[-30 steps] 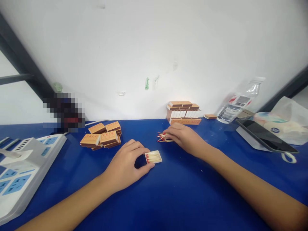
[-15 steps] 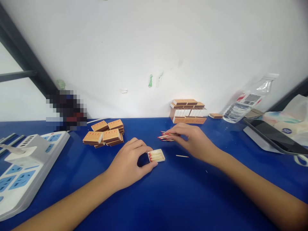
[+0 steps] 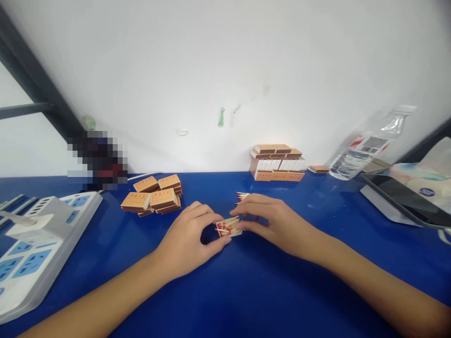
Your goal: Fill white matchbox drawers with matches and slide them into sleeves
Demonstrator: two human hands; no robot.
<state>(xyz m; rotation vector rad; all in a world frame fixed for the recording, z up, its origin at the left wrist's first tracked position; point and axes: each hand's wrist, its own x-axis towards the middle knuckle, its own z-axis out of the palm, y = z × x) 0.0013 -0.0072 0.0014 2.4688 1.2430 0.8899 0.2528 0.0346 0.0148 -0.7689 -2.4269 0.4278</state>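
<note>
An open matchbox tray (image 3: 229,227) with red-tipped matches lies on the blue table (image 3: 246,291). My left hand (image 3: 186,241) pinches the tray's left end between thumb and fingers. My right hand (image 3: 273,220) is closed on a bunch of matches laid over the tray's right side. A few loose matches (image 3: 241,195) lie just behind my right hand.
A heap of closed matchboxes (image 3: 153,199) lies at left centre. A neater stack of matchboxes (image 3: 276,163) stands against the wall. A white power strip (image 3: 31,244) sits at far left. A water bottle (image 3: 366,145), a tablet (image 3: 405,199) and a plastic bag (image 3: 423,180) are at right.
My right hand has come from the loose matches back to the tray, carrying matches. The single match seen on the table half a second ago is gone. My left hand has stayed put.
</note>
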